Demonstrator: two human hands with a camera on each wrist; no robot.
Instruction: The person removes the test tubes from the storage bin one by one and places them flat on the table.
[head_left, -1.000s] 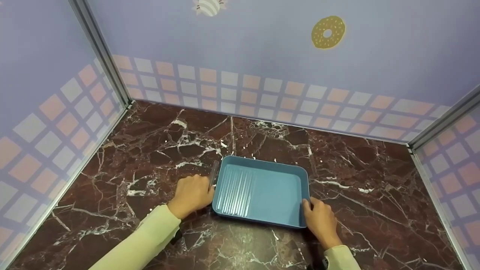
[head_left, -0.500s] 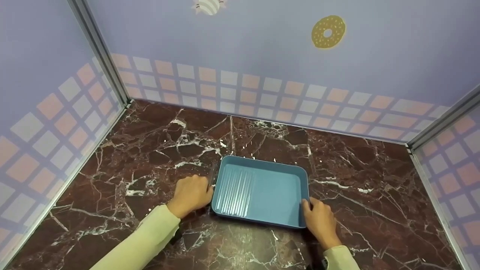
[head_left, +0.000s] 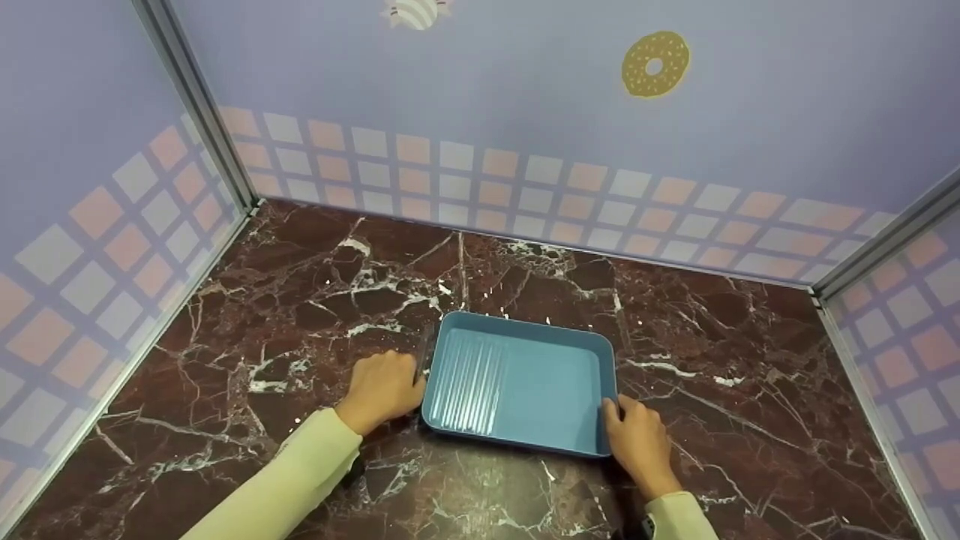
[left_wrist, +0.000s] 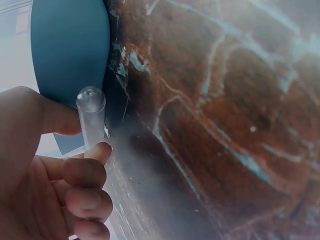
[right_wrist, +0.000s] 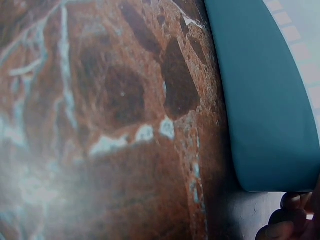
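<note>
A blue rectangular tray with a ribbed left part lies in the middle of the dark red marble surface. My right hand grips its right side near the front corner, thumb over the rim and fingers outside. Close to the tray's left side, my left hand holds a clear tube with a rounded end between thumb and curled fingers. In the left wrist view the tube overlaps the tray's blue wall. The right wrist view shows the tray's outer side low over the marble, with fingertips under its corner.
Small white bits are scattered on the marble tabletop behind the tray. Lilac panels with pink and white checks enclose the back and both sides, joined by metal corner posts.
</note>
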